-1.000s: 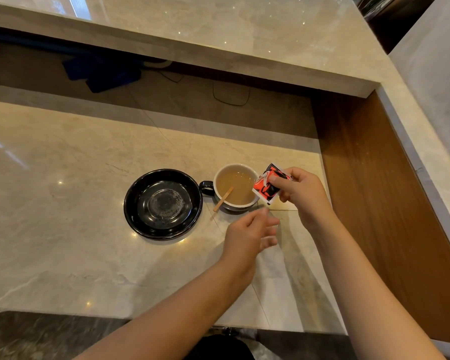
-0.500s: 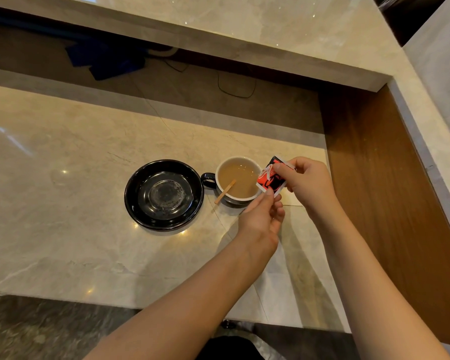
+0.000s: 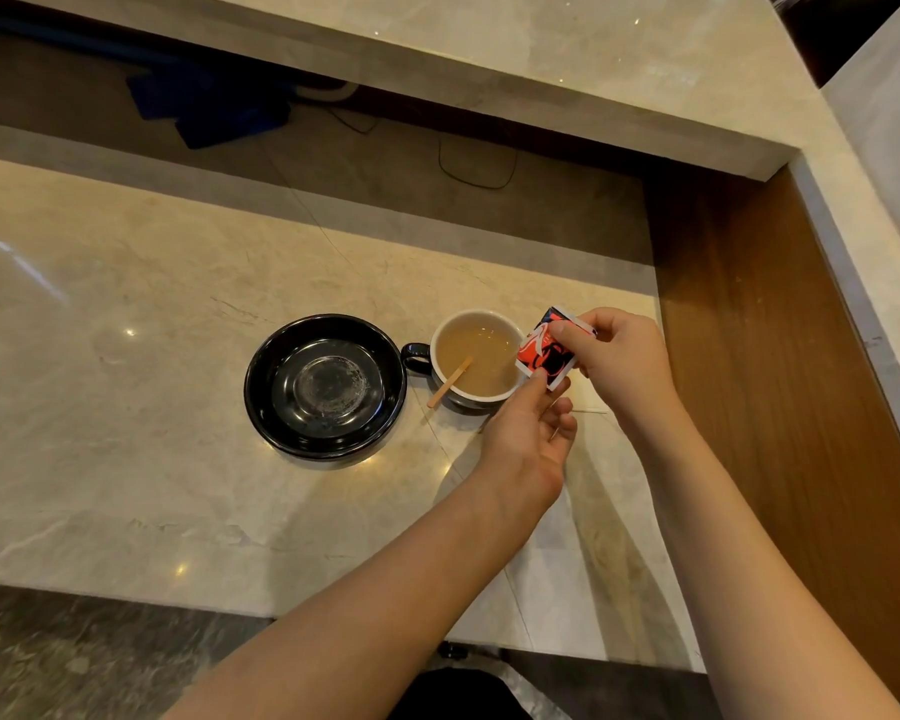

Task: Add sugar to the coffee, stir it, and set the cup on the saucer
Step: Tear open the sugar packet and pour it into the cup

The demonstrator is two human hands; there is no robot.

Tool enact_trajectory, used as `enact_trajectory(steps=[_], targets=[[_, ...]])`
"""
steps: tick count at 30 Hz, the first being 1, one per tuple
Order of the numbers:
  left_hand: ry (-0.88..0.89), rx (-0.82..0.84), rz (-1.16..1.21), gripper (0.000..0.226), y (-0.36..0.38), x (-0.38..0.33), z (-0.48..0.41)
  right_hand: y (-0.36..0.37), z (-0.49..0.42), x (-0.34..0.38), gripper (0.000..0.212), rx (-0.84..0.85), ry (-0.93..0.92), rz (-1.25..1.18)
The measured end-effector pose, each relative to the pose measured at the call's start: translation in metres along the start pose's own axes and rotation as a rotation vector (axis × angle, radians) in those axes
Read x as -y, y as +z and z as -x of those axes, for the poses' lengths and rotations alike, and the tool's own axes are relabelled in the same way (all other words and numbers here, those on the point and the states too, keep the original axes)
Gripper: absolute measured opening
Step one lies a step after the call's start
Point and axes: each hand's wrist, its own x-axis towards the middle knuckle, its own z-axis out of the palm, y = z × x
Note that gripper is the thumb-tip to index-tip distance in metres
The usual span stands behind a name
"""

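Observation:
A black cup (image 3: 468, 402) with a white inside holds light brown coffee, and its handle points left. A wooden stirrer (image 3: 449, 381) leans in it over the near rim. Left of the cup lies an empty black saucer (image 3: 325, 384). A red, black and white sugar packet (image 3: 544, 350) hangs just above the cup's right rim. My right hand (image 3: 619, 356) pinches the packet's upper edge. My left hand (image 3: 528, 433) pinches its lower corner from below.
Everything stands on a beige marble counter (image 3: 126, 407). A raised marble ledge (image 3: 489, 54) runs along the back above a dark recess with blue cloth (image 3: 209, 103) and a black cable (image 3: 476, 168). A wooden panel (image 3: 780, 407) bounds the right side.
My left hand has risen from the counter and taken hold of the packet's lower corner. The packet stays in my right hand by the cup's right rim.

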Motion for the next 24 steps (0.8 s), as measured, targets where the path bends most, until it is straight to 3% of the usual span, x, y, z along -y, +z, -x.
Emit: enact_trajectory(steps=[9, 16, 24], targets=[[-0.013, -0.009, 0.011, 0.008, 0.0034, -0.0011, -0.0072, -0.0074, -0.0012, -0.0003, 0.015, 0.074, -0.071, 0.062], [0.001, -0.002, 0.0, 0.009, 0.0053, -0.0021, -0.0093, -0.0049, -0.0042, -0.002, 0.012, 0.021, -0.132, 0.152], [0.002, 0.023, -0.026, 0.013, 0.0025, -0.001, -0.0093, -0.0063, -0.0002, -0.0066, 0.018, 0.057, -0.03, -0.094]])
